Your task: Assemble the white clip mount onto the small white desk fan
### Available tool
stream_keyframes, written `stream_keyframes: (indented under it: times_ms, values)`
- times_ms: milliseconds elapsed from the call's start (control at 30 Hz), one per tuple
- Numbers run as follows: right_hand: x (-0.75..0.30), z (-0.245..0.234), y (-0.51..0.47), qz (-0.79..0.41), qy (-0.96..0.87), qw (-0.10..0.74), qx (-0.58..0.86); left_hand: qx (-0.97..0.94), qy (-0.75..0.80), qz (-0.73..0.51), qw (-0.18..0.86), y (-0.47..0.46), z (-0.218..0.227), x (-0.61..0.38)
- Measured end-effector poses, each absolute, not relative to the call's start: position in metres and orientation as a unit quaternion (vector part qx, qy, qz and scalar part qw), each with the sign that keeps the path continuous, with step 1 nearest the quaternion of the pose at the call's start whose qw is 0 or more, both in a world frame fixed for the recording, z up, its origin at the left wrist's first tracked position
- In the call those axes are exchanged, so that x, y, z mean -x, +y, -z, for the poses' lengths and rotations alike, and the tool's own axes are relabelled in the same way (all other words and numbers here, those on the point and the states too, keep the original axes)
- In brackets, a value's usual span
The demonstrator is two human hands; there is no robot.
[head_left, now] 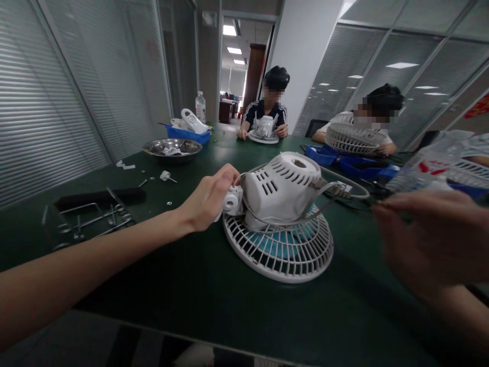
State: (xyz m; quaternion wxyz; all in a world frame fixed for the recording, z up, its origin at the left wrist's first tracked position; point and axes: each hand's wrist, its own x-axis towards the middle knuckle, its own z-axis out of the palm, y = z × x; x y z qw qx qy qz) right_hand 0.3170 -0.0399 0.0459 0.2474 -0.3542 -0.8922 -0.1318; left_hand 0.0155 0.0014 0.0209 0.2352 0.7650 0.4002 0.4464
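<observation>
A white electric fan [275, 191] lies with its grille [294, 272] face down on the green table, motor housing upward. Blue blades show through the grille bars. My left hand [208, 199] is closed on the white plastic joint piece [231, 203] at the housing's left side. A pale power cord [349, 188] wraps around the housing and runs off to the right. To the right of the fan, my right hand [431, 234] is blurred, its thumb and fingertips pinched together. Whatever is between those fingertips is too small and dark to make out.
Metal wire stands [95, 216] and small loose parts lie at the left. A steel bowl [171, 150] and a blue bin [191, 134] stand behind them. Two people work across the table, near blue trays [351, 165]. A clear plastic bag [428, 163] stands at the right.
</observation>
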Motion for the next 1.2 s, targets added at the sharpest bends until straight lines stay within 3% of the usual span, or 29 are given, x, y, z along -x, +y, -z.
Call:
stream_keyframes:
  times_ms: [300,467,867,1200]
  values:
    - [-0.238,-0.037,-0.056,0.259,-0.915,0.272,0.146,-0.744,0.351,-0.474,0.314,-0.01,-0.014,-0.022]
    - [-0.201,-0.052,-0.041,0.321,-0.9,0.234,0.179,-0.744,0.361,-0.46,0.325,-0.017,-0.016,-0.022]
    - [-0.205,-0.07,-0.04,0.215,-0.937,0.214,0.17,-0.775,0.339,-0.443,0.298,-0.029,-0.019,-0.022]
    - [-0.187,-0.114,-0.026,0.11,-0.954,0.083,0.265,-0.773,0.317,-0.47,0.284,-0.028,-0.018,-0.023]
